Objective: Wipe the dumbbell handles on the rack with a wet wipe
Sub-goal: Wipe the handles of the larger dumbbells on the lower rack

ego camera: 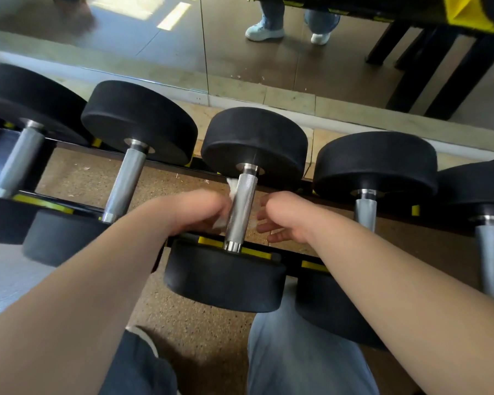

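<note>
Forearms (69, 295) foremost. Left hand (203, 212): fingers curled, pressing wet wipe (231, 189) against centre dumbbell handle (241, 206). Right hand (283, 218): fingers loosely spread, just beside handle, holding nothing.

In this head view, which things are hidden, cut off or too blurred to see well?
All in the head view.
The wipe: mostly hidden by the left hand gripping it and by the middle handle.
Its fingers: hidden under the hand, blurred.
The leftmost dumbbell: blurred, cut by the left edge.
The rightmost dumbbell: cut by the right edge.
The right hand: unclear if it touches the handle.
</note>
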